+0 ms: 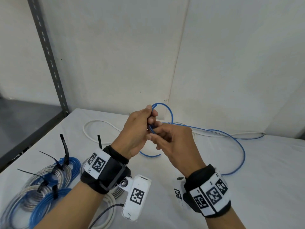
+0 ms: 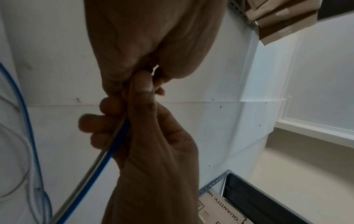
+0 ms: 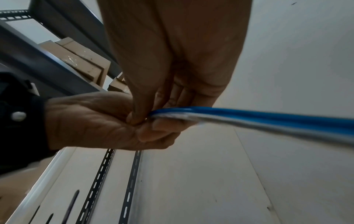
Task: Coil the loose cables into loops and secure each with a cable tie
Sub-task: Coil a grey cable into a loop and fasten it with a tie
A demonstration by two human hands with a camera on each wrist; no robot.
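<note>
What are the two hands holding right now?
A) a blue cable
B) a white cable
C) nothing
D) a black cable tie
A: both the left hand and the right hand pinch the blue cable above the table, while the white cable lies untouched behind them.

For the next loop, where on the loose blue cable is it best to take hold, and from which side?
Probably the slack stretch of the blue cable just right of the hands, taken from above with the right hand. It leaves the pinch there and runs free over the table, not tangled. The left hand holds the small loop already formed, so it should keep pinching.
</note>
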